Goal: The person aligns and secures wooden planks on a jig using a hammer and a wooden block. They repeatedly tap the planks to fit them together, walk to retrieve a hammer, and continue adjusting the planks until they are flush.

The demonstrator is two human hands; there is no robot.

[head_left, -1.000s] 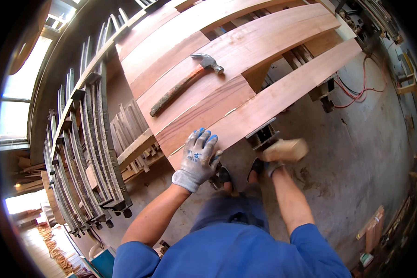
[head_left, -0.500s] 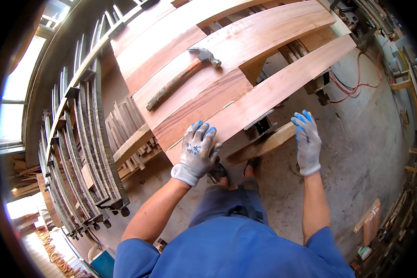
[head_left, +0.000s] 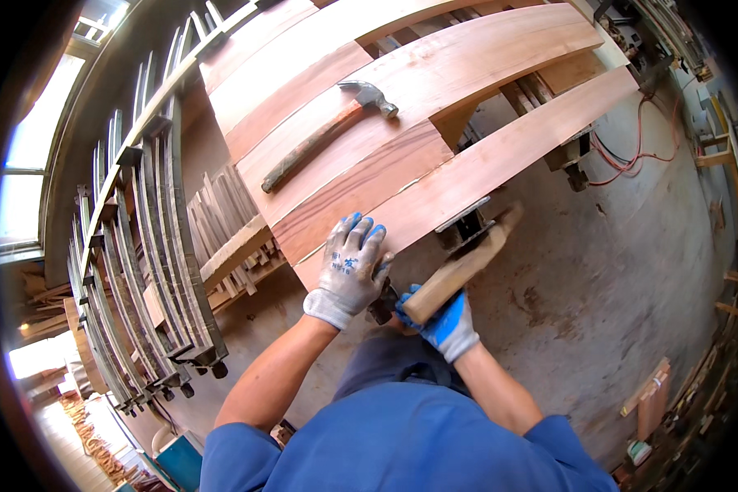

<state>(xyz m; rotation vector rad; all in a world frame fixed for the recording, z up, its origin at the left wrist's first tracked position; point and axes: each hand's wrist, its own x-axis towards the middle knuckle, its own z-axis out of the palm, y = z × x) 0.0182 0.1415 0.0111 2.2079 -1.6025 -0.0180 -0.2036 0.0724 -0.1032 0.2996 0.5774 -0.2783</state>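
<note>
Pale wooden bar, long w/ blunt end [head_left: 465,269], angled below near edge of reddish-brown wooden planks [head_left: 467,176], just beside dark metal fitting [head_left: 465,231]. R hand, grey glove w/ blue palm [head_left: 449,322], at bar's near end; can't tell if fingers wrap it. L hand, grey glove w/ blue fingertips [head_left: 349,266], flat on planks, fingers slightly spread, gripping nothing. Risk, we reckon: loose R hold lets bar slip; hard knock could shift orange-handled claw hammer [head_left: 316,142] lying on planks.

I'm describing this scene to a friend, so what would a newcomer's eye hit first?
Probably the claw hammer lying on the pale boards, upper middle. Next, the gloved left hand resting on the nearest board, and the right hand at a wooden bar's near end.
</note>
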